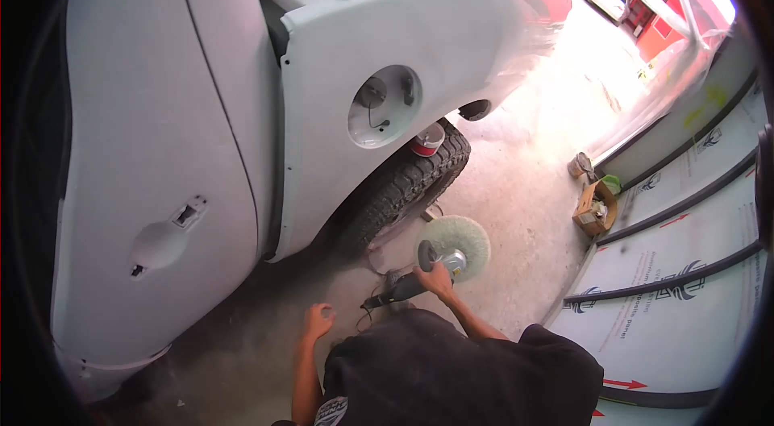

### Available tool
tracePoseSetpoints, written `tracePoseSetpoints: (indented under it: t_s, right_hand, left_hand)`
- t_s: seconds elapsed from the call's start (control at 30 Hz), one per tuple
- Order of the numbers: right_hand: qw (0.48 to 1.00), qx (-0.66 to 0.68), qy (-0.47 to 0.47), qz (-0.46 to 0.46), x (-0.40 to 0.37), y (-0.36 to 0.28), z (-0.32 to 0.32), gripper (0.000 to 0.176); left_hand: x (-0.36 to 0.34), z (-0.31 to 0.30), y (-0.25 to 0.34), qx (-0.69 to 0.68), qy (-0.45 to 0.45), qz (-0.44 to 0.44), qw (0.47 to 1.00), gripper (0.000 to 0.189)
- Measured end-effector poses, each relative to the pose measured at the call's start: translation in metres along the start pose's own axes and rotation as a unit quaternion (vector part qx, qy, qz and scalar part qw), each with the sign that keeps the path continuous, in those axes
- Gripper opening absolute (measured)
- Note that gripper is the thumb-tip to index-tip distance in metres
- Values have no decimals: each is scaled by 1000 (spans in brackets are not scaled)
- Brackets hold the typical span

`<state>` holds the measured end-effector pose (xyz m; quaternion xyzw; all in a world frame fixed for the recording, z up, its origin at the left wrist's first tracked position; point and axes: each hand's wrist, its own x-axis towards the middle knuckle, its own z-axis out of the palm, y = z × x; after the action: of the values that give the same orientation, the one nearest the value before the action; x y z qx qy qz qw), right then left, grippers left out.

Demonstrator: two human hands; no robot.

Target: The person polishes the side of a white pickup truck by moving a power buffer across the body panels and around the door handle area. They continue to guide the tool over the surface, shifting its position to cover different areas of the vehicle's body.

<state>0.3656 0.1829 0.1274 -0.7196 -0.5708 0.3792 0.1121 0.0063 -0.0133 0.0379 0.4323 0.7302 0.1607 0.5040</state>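
The right fingers (pixel 423 271) are clamped on a polisher (pixel 403 289) near its loop handle, its round, fuzzy pad (pixel 472 241) just beyond them over the concrete floor (pixel 516 281); the left fingers (pixel 318 311), apart from the tool, curl loosely, though I cannot tell whether their tips meet. Ahead of both sets of fingers stands a treaded tyre (pixel 415 180), a red-and-white tub (pixel 427 148) on top; farther out rises a pale fender (pixel 322 128); well to their right sits a cardboard box (pixel 591 219).

Auto body workshop: partly stripped truck (pixel 318 128), polisher (pixel 455 260), concrete floor (pixel 516 184).
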Motion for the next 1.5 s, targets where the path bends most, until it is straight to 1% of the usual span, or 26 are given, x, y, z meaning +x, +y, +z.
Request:
tracePoseSetpoints:
  t_s: [0.03, 0.1, 0.2, 0.23, 0.3, 0.33, 0.37, 0.4, 0.47, 0.5, 0.6, 0.63, 0.7, 0.77, 0.87, 0.9, 0.93, 1.0, 1.07, 1.13, 1.17, 1.2, 1.27, 1.33, 1.43, 1.5]
  right_hand:
    - [1000, 6, -15, -20, -33, -20, 3, 58]
    - [997, 25, -44, -65, -106, -66, 5, 59]
    - [994, 38, -53, -90, -181, -124, 6, 58]
    - [990, 43, -74, -112, -205, -144, 9, 58]
    - [981, 44, -121, -148, -254, -172, 20, 58]
    - [972, 24, -121, -198, -275, -181, 30, 58]
    - [964, 9, -155, -218, -296, -192, 35, 55]
    - [953, -4, -186, -240, -317, -208, 36, 51]
    - [922, -23, -207, -326, -343, -226, 45, 52]
    - [902, -29, -217, -372, -354, -235, 48, 53]
    - [860, -120, -264, -420, -389, -276, 48, 56]
    - [837, -159, -264, -452, -399, -282, 50, 59]
    - [788, -198, -301, -500, -417, -304, 48, 62]
    - [736, -249, -334, -534, -436, -330, 38, 65]
    - [700, -127, -240, -660, -458, -330, 33, 59]
    - [652, -19, -196, -732, -460, -338, 28, 56]
    - [589, 89, -149, -789, -458, -348, 22, 52]
    - [461, 245, -117, -845, -443, -345, 10, 46]
    - [349, 338, -152, -861, -407, -313, -7, 41]
    - [352, 312, -168, -866, -348, -284, 19, 45]
    - [482, 281, -216, -801, -321, -262, 44, 56]
    - [598, 241, -259, -719, -304, -248, 59, 66]
    - [684, 290, -335, -580, -312, -292, 50, 88]
    - [638, 383, -413, -525, -315, -315, 68, 93]
    - [629, 396, -488, -458, -297, -332, 59, 92]
    - [637, 376, -513, -435, -281, -329, 63, 92]
  left_hand:
    - [-30, -17, 44, -46, 65, 89, 993, 69]
    - [-85, -17, 49, 49, 145, 168, 974, 81]
    - [-134, -8, 47, 208, 112, 182, 954, 88]
    - [-153, -8, 46, 162, 118, 217, 955, 79]
    - [-178, -8, 21, 58, 118, 140, 981, 68]
    - [-196, -11, 14, 8, 115, 97, 989, 62]
    - [-217, -13, 5, -26, 167, 136, 976, 45]
    - [-236, -15, -1, -47, 184, 142, 971, 42]
    - [-264, -14, -8, -89, 225, 158, 957, 37]
    - [-272, -14, -8, -140, 254, 183, 939, 36]
    - [-292, -16, -5, -265, 344, 252, 865, 34]
    - [-294, -18, -3, -291, 368, 269, 841, 35]
    - [-293, -31, 0, -288, 398, 269, 829, 35]
    - [-292, -51, 1, -269, 420, 253, 829, 36]
    - [-288, -84, -1, -225, 444, 215, 840, 37]
    - [-287, -95, -2, -212, 451, 201, 843, 38]
    - [-286, -103, -1, -200, 458, 188, 845, 38]
    - [-287, -115, -2, -180, 468, 164, 850, 39]
    - [-289, -112, -1, -167, 479, 135, 851, 40]
    - [-294, -108, 4, -153, 487, 106, 853, 41]
    - [-299, -102, 8, -151, 486, 91, 856, 41]
    - [-303, -92, 13, -150, 485, 78, 858, 41]
    - [-304, -69, 30, -158, 475, 62, 863, 42]
    - [-294, -44, 53, -177, 461, 47, 868, 43]
    - [-256, -14, 87, -204, 462, 31, 862, 44]
    - [-240, -10, 103, -196, 497, 56, 843, 45]
